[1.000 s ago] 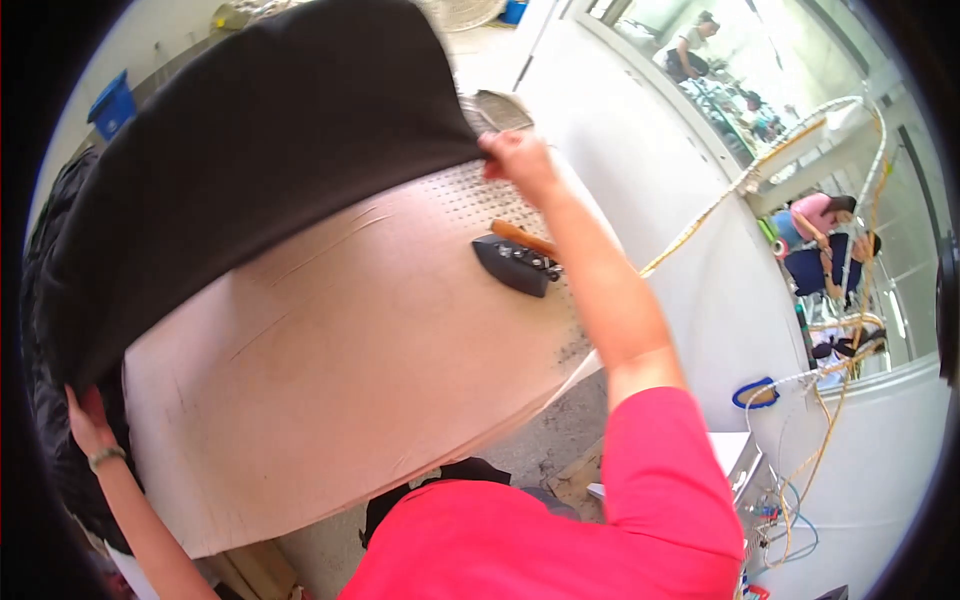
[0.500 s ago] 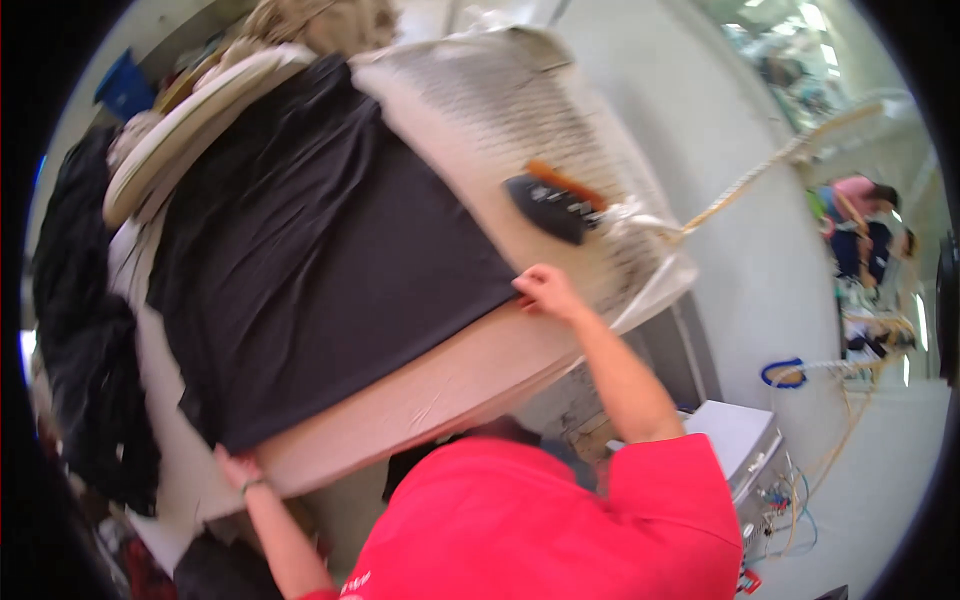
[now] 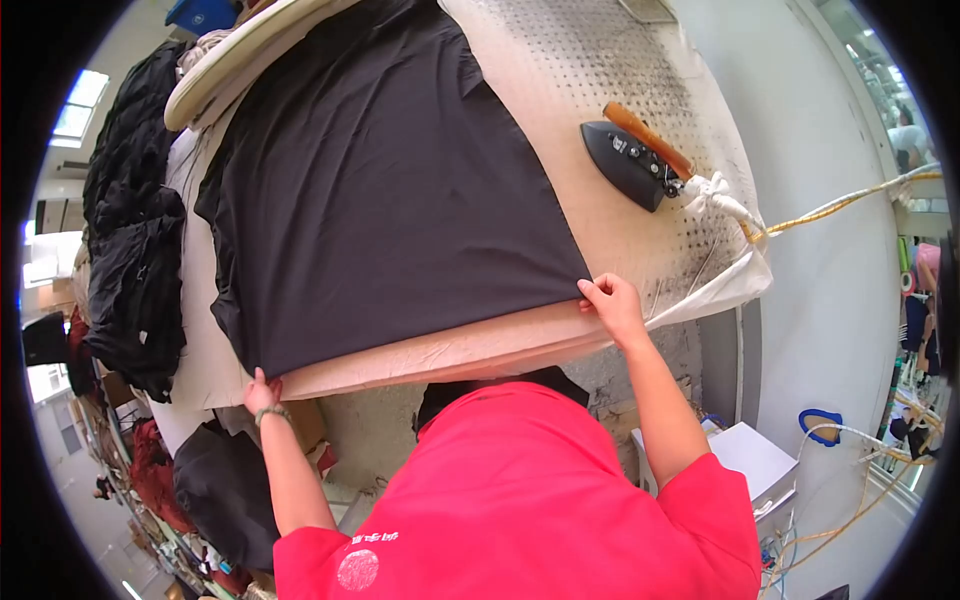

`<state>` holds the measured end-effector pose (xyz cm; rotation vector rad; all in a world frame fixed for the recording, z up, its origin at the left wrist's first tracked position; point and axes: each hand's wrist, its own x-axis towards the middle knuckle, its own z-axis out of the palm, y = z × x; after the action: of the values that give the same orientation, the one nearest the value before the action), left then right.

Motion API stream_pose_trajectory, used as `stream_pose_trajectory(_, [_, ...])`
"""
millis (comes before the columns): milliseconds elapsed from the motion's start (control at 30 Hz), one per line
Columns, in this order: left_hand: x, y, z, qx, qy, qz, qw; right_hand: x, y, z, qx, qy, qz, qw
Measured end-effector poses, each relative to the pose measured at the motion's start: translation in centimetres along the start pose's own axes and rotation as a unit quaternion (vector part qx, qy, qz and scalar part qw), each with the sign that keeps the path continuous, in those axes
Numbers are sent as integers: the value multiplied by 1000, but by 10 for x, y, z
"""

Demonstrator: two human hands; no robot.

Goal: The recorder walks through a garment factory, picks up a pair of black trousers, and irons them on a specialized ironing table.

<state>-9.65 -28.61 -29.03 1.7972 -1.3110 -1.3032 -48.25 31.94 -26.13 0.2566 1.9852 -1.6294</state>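
Note:
A large piece of black fabric (image 3: pixel 390 220) lies spread over the pale padded ironing table (image 3: pixel 540 325), with soft creases toward its far and left parts. My left hand (image 3: pixel 263 392) pinches its near left corner at the table's front edge. Its near right corner is between the thumb and fingers of my right hand (image 3: pixel 612 303). The near hem runs nearly straight between both hands. To the right of the fabric, an iron (image 3: pixel 630 165) with a brown handle rests on the scorched, dotted part of the cover.
A rounded padded board (image 3: pixel 235 65) stands at the far left of the table. Dark crumpled garments (image 3: pixel 135 230) hang along the left side. A rope-wrapped hose (image 3: pixel 830 212) runs from the iron to the right. A white box (image 3: pixel 752 460) stands low at the right.
The view has shifted, so the table sits higher and further right. The fabric looks flatter, with fainter creases. Both hands remain at its near corners.

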Motion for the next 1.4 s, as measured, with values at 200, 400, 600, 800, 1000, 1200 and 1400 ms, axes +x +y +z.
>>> stream_pose_trajectory(200, [-283,71,179,389,-298,587,644,-8,1,-8,15,22,17,999])
stream_pose_trajectory(400, [-284,51,225,479,-413,685,362,-1,1,-7,10,4,25,1000])
stream_pose_trajectory(600, [-295,111,276,516,-528,574,354,-7,2,0,-64,49,15,997])
stream_pose_trajectory(800, [-242,219,524,258,-417,688,536,-16,-5,17,-83,121,38,988])
stream_pose_trajectory(1000, [-206,280,732,416,-393,690,444,-21,-17,29,-43,199,90,975])
stream_pose_trajectory(1200, [-204,311,777,512,-462,676,259,-19,-43,38,-60,221,74,971])
stream_pose_trajectory(1400, [-189,320,756,370,-576,710,165,-18,-35,38,-92,225,60,968])
